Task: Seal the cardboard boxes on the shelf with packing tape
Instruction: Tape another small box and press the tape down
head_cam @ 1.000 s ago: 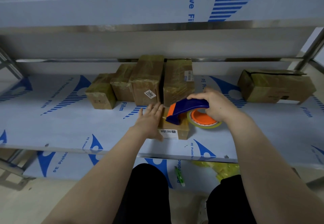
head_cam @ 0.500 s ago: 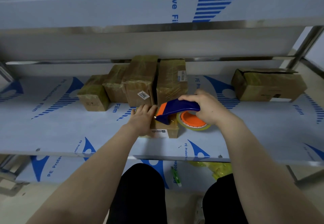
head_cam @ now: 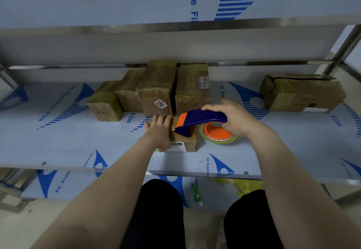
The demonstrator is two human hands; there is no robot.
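Note:
A small cardboard box (head_cam: 187, 143) with a white label sits near the front of the shelf (head_cam: 58, 143). My left hand (head_cam: 159, 131) lies flat on its left side, fingers together, pressing it down. My right hand (head_cam: 233, 119) grips the blue handle of a blue and orange tape dispenser (head_cam: 199, 121). The dispenser's orange nose rests on the box top right beside my left fingers. Its tape roll (head_cam: 217, 133) with an orange hub hangs to the right of the box, over the shelf.
Several taped boxes (head_cam: 156, 90) stand in a row behind the small one. Another long box (head_cam: 300, 94) lies at the far right. An upper shelf (head_cam: 136, 3) overhangs closely. Below the shelf are a green pen (head_cam: 196, 194) and yellow plastic (head_cam: 244, 185).
The dispenser's nose has slid left across the box top toward my left hand. My left hand has stayed pressed on the box. The view shifted slightly.

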